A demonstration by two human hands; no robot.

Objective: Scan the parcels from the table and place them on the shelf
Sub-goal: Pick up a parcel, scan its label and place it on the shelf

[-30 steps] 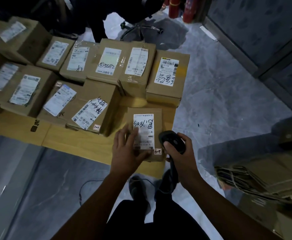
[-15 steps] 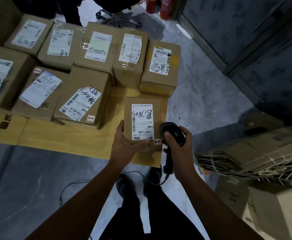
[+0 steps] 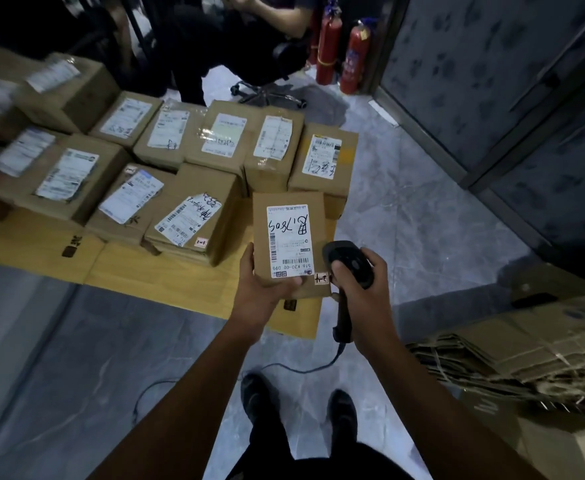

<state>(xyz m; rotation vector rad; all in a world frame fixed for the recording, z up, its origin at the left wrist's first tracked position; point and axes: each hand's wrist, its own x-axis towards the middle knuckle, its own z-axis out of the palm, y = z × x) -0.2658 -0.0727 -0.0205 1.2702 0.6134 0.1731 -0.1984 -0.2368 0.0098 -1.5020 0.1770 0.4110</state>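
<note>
Two hands work close together. The left hand [image 3: 263, 294] grips a parcel [image 3: 319, 233] by its near left corner, thumb pressed on the lower edge of the label [image 3: 289, 237], which faces up. The right hand [image 3: 358, 292] is clenched round a scanner [image 3: 348, 263], whose head sits just right of the parcel, touching or nearly so. A cable [image 3: 284, 367] trails below that hand. More parcels [image 3: 194, 209] lie beyond and left of the left hand on the table [image 3: 166, 275]. Flattened cardboard [image 3: 526, 348] is stacked right of the right hand.
</note>
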